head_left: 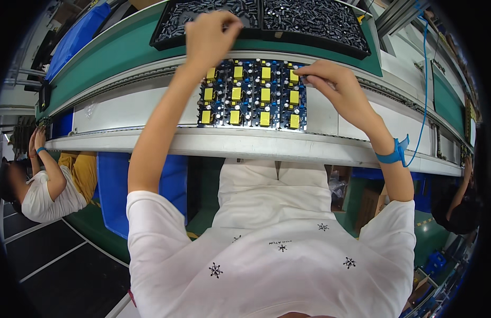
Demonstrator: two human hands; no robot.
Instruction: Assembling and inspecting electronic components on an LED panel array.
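A panel of blue circuit boards lies on the white conveyor, with rows of yellow block-shaped parts and small round parts standing on it. Over its far right corner, my right hand pinches a small dark component between thumb and forefinger, close to the board surface. My left hand is raised at the left black tray, which holds loose dark cylindrical capacitors. Its fingers curl inward and blur slightly; whatever they hold is hidden.
A second black tray, heaped with capacitors, adjoins the first. A blue coiled cord runs to the blue wrist strap on my right arm. Blue bins stand below the conveyor. Other people work at both sides.
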